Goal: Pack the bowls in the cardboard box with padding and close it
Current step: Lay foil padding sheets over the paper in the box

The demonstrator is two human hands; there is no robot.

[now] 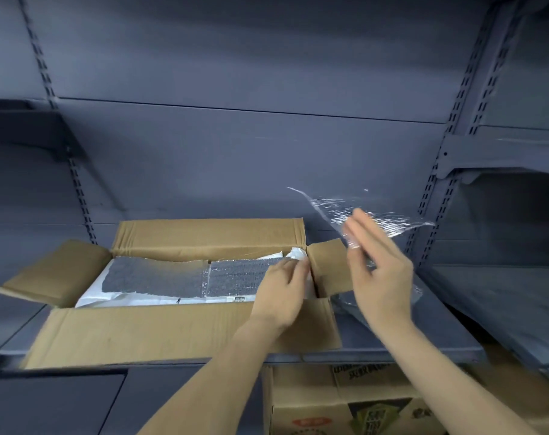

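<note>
An open brown cardboard box [185, 334] sits on a dark grey metal shelf [392, 350], its four flaps folded outward: the near flap overhangs the shelf's front edge, the left flap reaches out to the left, the far flap stands against the grey back panel [235, 146], and the short right flap lies beside the right hand. Inside the box, sheets of bubble wrap padding [185, 277] lie flat over white wrapped contents [116, 298]; no bowls show.

The left hand [282, 290] reaches over the near flap to the box's right inner corner, its fingers pinching the right end of the padding together with some white paper there. The right hand [380, 265] is raised to the right of the box, above the shelf, holding a loose clear sheet of bubble wrap [389, 222] between thumb and nearly straight, blurred fingers. More clear wrap [389, 298] lies on the shelf just right of the box. A printed cardboard carton [345, 403] stands below the shelf, near right.
</note>
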